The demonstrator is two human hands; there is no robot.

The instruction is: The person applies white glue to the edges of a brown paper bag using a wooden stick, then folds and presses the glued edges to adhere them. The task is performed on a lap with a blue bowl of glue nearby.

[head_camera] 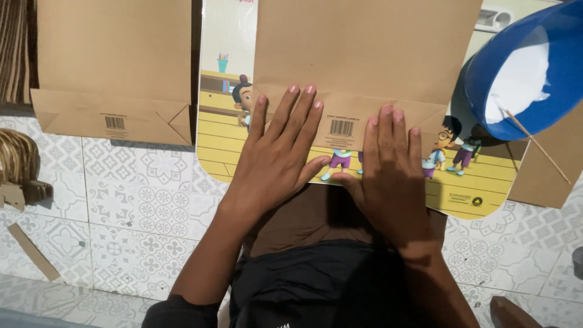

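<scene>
A flat brown paper bag [364,54] lies on a yellow cartoon-printed board [473,188], its folded bottom flap toward me. My left hand [276,155] presses flat on the flap's left part, fingers spread and pointing away. My right hand [392,167] lies flat beside it, fingers over the flap's lower edge and the board. Both palms are down and hold nothing.
A second flat brown paper bag [112,67] lies at the upper left on the patterned tile floor [139,200]. A blue bowl [522,67] of white paste with a thin stick [534,143] sits upper right. Cardboard scraps [30,249] lie at the left.
</scene>
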